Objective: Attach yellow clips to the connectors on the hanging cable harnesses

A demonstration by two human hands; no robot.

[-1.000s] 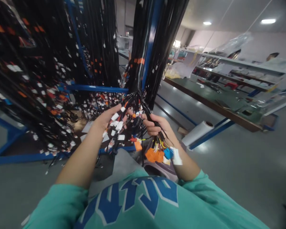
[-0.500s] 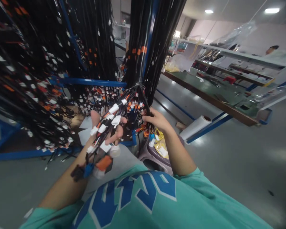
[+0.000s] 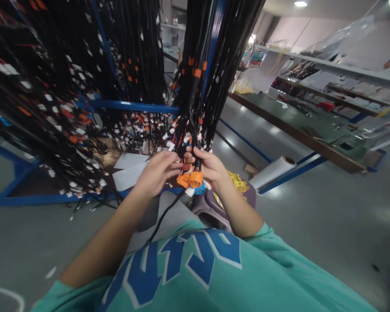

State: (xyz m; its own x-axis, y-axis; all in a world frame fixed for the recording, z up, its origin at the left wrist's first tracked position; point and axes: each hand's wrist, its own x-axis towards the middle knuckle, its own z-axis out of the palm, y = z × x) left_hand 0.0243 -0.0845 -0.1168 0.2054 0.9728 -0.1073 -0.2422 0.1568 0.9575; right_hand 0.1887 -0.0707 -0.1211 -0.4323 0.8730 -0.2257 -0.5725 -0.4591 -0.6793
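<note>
A green-blue shirt (image 3: 178, 271) with big blue letters is showing closest. A loose black wire (image 3: 164, 214) is bending down toward it. In front, orange plugs (image 3: 195, 179) and a blue plug (image 3: 200, 189) are hanging just below the hands. The right hand (image 3: 208, 164) is curling its grip around the black wires (image 3: 192, 125) right above those plugs. The left hand (image 3: 157, 173) is bending its fingers beside the plugs; I cannot tell if its grip is pinching anything. A purple stool (image 3: 211, 200) is standing below, and yellow bits (image 3: 238, 183) are lying on it. White papers (image 3: 130, 177) are lying to the left. Behind the hands, lots of black wires are hanging by a blue bar (image 3: 133, 105). To the right, a white roll (image 3: 273, 173) is leaning near a green-topped desk (image 3: 299, 134). Far off, a ceiling light (image 3: 300, 4) is shining.
</note>
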